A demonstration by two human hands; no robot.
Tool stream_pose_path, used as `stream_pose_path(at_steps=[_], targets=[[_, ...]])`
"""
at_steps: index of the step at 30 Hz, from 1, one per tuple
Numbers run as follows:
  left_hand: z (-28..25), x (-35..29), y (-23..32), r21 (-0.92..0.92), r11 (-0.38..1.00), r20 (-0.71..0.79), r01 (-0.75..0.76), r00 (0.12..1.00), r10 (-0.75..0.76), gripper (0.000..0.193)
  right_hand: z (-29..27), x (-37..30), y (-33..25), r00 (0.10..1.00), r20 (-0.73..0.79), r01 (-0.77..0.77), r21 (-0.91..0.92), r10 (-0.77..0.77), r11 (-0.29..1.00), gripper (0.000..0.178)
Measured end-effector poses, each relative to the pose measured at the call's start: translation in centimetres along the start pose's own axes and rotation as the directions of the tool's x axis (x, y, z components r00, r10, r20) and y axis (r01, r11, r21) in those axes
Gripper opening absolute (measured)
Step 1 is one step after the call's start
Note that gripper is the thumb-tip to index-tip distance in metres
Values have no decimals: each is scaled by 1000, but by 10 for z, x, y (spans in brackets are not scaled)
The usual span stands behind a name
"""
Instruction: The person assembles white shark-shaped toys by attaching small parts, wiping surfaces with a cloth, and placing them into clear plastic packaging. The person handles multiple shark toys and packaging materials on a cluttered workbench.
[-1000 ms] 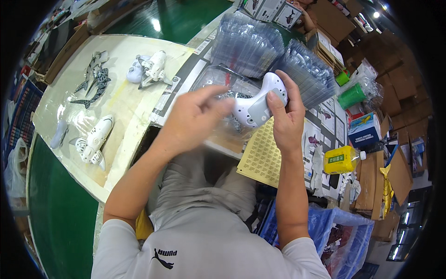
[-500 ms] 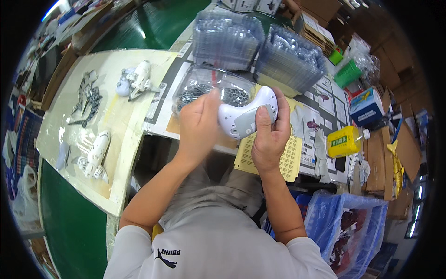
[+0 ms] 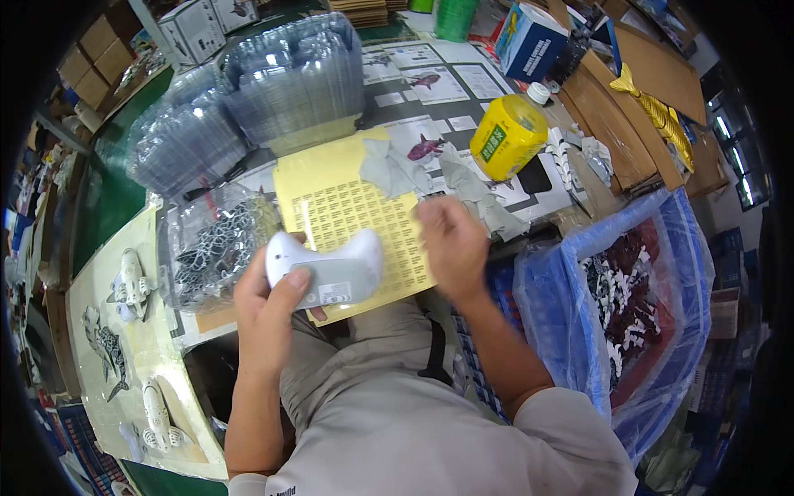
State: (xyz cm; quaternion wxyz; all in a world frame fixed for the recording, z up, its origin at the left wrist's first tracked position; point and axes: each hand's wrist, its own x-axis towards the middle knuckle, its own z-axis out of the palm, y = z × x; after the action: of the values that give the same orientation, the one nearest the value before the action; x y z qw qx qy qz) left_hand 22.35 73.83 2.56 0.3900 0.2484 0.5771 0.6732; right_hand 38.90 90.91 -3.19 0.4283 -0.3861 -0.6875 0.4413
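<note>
A white game-style remote controller with a grey back panel is in my left hand, its thumb pressed on the panel. A small white label with fine print shows on the panel. My right hand is to the right of the controller, apart from it, with its fingers curled in and slightly blurred; whatever they pinch, if anything, is hidden. Under both hands lies a yellow sheet of printed stickers. Left of the controller is a clear plastic shell holding a black-and-white patterned item.
Stacks of clear plastic trays stand at the back left. A yellow bottle is on the table at right, near grey backing scraps. A blue-lined bin with scraps stands at my right. White toy parts lie at left.
The controller has passed from my right hand to my left, and its label now shows. My right hand has moved away to the right. The view has turned rightward.
</note>
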Motion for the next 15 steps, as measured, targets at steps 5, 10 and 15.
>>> stream_pose_path(at_steps=[5,10,15], targets=[[28,34,-21,153,976,205,153,962,-183,48,-44,78,61,870,-18,348,-686,-493,639,21],[46,72,-34,245,953,288,178,925,-247,53,-35,95,58,952,82,250,-763,-294,596,20],[55,89,-40,275,945,340,177,902,-268,49,-47,70,11,916,126,401,-290,-381,869,23]])
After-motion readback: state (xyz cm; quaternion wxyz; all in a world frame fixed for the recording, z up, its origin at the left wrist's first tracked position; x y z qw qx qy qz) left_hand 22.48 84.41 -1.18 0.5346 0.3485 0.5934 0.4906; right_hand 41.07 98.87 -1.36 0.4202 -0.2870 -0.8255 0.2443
